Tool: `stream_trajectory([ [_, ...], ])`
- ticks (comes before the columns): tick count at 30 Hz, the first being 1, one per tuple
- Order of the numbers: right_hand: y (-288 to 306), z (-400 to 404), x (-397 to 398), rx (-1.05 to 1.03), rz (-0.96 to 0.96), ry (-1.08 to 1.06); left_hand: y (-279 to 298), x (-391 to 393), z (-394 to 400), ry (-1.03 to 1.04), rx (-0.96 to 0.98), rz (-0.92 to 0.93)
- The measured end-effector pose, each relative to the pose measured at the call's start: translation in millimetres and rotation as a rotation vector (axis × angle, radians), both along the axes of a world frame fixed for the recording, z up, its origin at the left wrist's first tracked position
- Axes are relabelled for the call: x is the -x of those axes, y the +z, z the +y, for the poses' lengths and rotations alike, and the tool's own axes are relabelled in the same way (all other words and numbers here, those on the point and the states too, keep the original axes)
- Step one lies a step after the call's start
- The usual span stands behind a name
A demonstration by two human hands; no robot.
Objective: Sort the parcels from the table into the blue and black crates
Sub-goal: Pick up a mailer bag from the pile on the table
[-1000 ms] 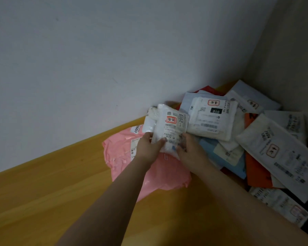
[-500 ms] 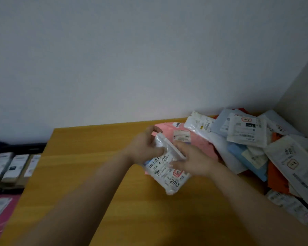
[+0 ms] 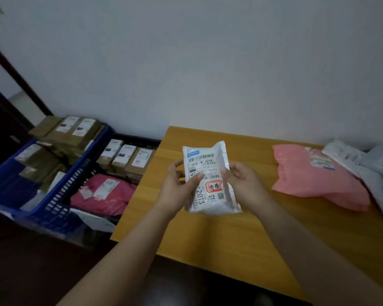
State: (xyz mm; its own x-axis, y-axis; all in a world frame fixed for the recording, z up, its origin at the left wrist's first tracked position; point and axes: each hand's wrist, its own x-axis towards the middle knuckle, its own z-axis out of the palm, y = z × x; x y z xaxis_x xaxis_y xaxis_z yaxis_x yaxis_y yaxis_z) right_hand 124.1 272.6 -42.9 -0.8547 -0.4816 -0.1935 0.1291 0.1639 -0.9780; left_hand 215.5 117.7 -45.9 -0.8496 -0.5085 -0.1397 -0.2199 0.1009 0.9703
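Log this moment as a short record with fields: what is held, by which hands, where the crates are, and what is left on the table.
held item: white parcel, label facing up, above the table
left hand: grips the parcel's left edge
right hand: grips the parcel's right edge
blue crate: far left, holds brown boxes
black crate: between blue crate and table, holds brown boxes and a pink bag
left on table: pink parcel, pale parcels at right edge
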Motion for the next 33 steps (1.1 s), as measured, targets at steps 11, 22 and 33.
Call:
stream_trajectory([
  [11,-1,-166,-93,-0.032,0.094,0.335,-10,-124,-144,0.212,0.078,-0.012],
  [22,-71,-309,-72,-0.088,0.063,0.369,-54,-121,-270,0.277,0.019,-0.152],
  [33,-117,-460,-56,-0.255,0.006,0.438,-84,-111,-397,0.374,0.004,-0.341],
])
